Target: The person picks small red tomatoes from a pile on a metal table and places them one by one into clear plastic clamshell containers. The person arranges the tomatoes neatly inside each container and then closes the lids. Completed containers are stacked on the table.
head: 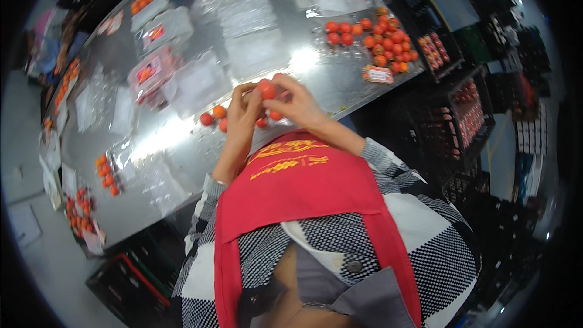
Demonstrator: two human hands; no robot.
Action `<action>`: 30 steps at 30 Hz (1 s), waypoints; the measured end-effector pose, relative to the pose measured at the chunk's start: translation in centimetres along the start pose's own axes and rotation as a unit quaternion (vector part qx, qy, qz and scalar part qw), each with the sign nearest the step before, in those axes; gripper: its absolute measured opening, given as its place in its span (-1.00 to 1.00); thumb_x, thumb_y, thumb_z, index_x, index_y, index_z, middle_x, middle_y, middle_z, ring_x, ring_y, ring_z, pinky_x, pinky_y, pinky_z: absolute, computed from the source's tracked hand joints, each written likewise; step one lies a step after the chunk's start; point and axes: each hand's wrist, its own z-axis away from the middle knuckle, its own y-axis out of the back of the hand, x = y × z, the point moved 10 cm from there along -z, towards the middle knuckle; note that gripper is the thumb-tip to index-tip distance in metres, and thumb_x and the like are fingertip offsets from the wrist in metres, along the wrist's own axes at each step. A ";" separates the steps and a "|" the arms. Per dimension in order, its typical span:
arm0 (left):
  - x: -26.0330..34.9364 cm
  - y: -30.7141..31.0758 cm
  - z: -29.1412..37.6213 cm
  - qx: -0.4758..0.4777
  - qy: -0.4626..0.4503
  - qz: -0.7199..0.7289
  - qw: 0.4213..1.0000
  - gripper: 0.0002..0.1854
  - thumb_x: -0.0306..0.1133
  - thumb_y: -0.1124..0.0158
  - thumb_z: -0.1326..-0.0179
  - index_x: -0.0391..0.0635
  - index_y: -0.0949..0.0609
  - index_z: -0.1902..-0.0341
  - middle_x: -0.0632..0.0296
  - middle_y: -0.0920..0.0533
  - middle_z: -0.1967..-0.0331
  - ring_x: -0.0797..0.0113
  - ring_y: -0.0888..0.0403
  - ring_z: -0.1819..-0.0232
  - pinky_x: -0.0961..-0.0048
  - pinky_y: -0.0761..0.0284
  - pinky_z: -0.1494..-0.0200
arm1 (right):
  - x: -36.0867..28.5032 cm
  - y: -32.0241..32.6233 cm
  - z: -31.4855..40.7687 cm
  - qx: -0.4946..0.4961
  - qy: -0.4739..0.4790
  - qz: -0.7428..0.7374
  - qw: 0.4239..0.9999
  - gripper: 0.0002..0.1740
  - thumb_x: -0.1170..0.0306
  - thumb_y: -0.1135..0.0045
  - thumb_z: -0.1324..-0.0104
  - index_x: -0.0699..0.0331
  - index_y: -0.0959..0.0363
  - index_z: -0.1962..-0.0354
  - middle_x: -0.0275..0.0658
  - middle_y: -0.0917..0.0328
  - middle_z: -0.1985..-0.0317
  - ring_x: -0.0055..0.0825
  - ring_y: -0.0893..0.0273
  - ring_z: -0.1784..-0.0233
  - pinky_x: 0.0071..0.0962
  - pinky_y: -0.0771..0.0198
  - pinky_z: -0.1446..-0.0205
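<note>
My left hand (244,107) and my right hand (298,102) meet over the near edge of the metal table (296,61). Between their fingers is a red tomato (266,89). More tomatoes show under and between the hands, partly hidden by the fingers; whether they lie in a clear tray cannot be told. Just left of my left hand lie a red tomato (207,119) and an orange one (219,111). Beyond my left hand are clear plastic packs (198,77) and a labelled pack of tomatoes (148,73).
A heap of tomatoes (387,43) and a small labelled pack (378,74) lie at the table's right end. Clear trays (248,18) are farther back. Black crates (455,118) with packed tomatoes stand to the right. Another person's arm (63,50) shows at the upper left.
</note>
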 end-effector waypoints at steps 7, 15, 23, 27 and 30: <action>-0.2 -0.5 0.0 -0.040 0.010 0.151 0.988 -0.70 -0.12 0.06 -0.67 -0.09 -0.46 -0.14 0.21 -0.61 0.04 0.43 -0.60 0.16 0.42 -0.62 0.07 | -1.9 0.5 -0.2 0.021 0.059 0.039 0.997 -0.56 0.33 -0.52 -0.20 0.28 -0.60 0.00 -0.36 -0.46 0.12 -0.61 -0.50 0.15 -0.55 -0.41 0.17; 1.0 0.3 0.2 -0.003 -0.046 0.142 0.989 -0.69 -0.23 -0.04 -0.62 -0.13 -0.44 -0.26 0.17 -0.58 -0.15 0.36 -0.62 -0.10 0.38 -0.61 -0.12 | -1.4 0.7 -0.2 0.026 0.037 0.026 0.999 -0.58 0.33 -0.45 -0.29 0.27 -0.61 -0.06 -0.36 -0.50 0.09 -0.64 -0.49 0.16 -0.59 -0.39 0.17; 3.2 1.5 0.7 0.044 -0.213 -0.045 0.975 -0.60 -0.54 -0.35 -0.35 -0.20 -0.50 -0.22 0.16 -0.59 -0.12 0.32 -0.64 -0.11 0.34 -0.61 -0.18 | -0.1 -0.5 0.2 -0.025 -0.075 -0.131 0.988 -0.60 0.29 -0.15 -0.56 0.33 -0.51 -0.22 -0.36 -0.61 0.00 -0.65 -0.53 -0.04 -0.59 -0.46 -0.09; 4.4 1.5 1.2 0.064 -0.281 -0.162 0.944 -0.60 -0.59 -0.40 -0.28 -0.24 -0.56 -0.17 0.19 -0.59 -0.07 0.35 -0.64 -0.12 0.38 -0.61 -0.21 | 0.4 -1.4 0.5 -0.057 -0.130 -0.185 0.972 -0.58 0.25 -0.11 -0.58 0.32 -0.48 -0.25 -0.29 -0.64 -0.06 -0.61 -0.58 -0.05 -0.55 -0.47 -0.10; 4.6 1.3 1.4 0.065 -0.288 -0.189 0.937 -0.59 -0.62 -0.42 -0.24 -0.24 -0.58 -0.16 0.18 -0.57 -0.05 0.34 -0.64 -0.09 0.40 -0.63 -0.18 | 0.2 -1.9 0.6 -0.077 -0.132 -0.209 0.966 -0.56 0.27 -0.12 -0.58 0.32 -0.42 -0.28 -0.24 -0.63 -0.11 -0.55 -0.60 -0.11 -0.51 -0.49 -0.12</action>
